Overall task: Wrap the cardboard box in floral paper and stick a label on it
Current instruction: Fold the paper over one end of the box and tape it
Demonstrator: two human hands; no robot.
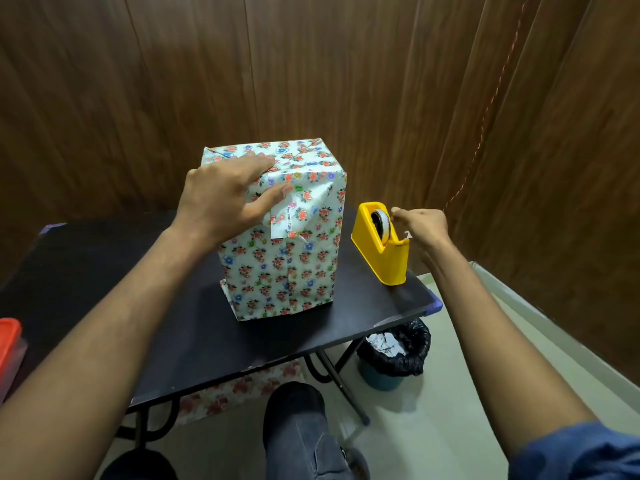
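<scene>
1. The box (277, 237) stands upright in the middle of the black table (104, 289), covered in floral paper (311, 265), with a seam running down its near face.
2. The left hand (221, 199) lies flat over the top near edge, fingers straight, pressing a folded flap (294, 216) down, seemingly so it cannot spring open before it is taped.
3. The right hand (422, 223) reaches to the yellow dispenser (381, 244) just beside the box, fingertips pinched at the tape roll (381, 223); whether it holds a tape end, I cannot tell.
4. No label shows yet.
5. A lined bin (394, 351) sits below the table.
</scene>
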